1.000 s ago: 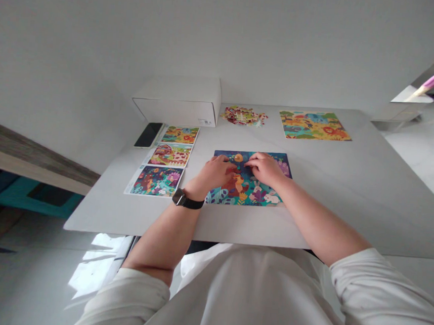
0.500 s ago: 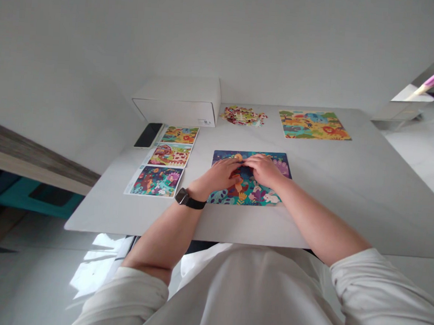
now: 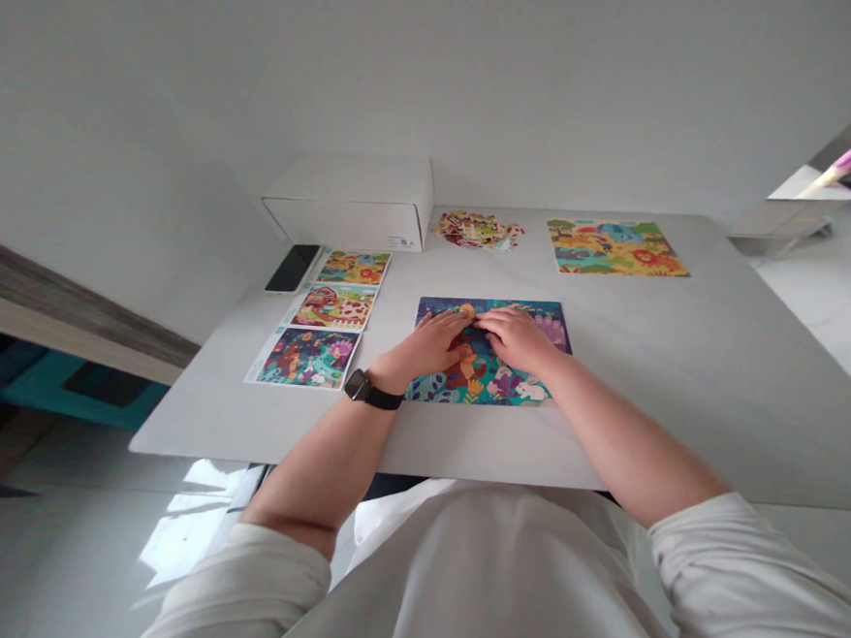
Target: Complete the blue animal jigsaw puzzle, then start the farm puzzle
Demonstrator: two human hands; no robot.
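A dark blue and teal jigsaw puzzle [image 3: 515, 386], with white rabbits and leaves in its picture, lies flat on the table in front of me. On its left half rests my left hand [image 3: 438, 342], fingers stretched out toward the upper middle. My right hand [image 3: 518, 335] lies on the upper right part, its fingers extended to the left and its palm down. Both sets of fingertips come close together over the puzzle's upper middle. Whatever lies under them is hidden. A black watch [image 3: 373, 390] is on my left wrist.
A heap of loose puzzle pieces [image 3: 477, 230] lies at the back, beside a white box [image 3: 341, 221]. An animal puzzle [image 3: 616, 248] with a lion lies back right. Left are a phone [image 3: 293, 269] and a sheet of three pictures [image 3: 331, 306] on the white table [image 3: 647, 373].
The fingers of my right hand have shifted slightly over the upper middle of the puzzle. My left hand stays nearly still, and the puzzle has not visibly moved.
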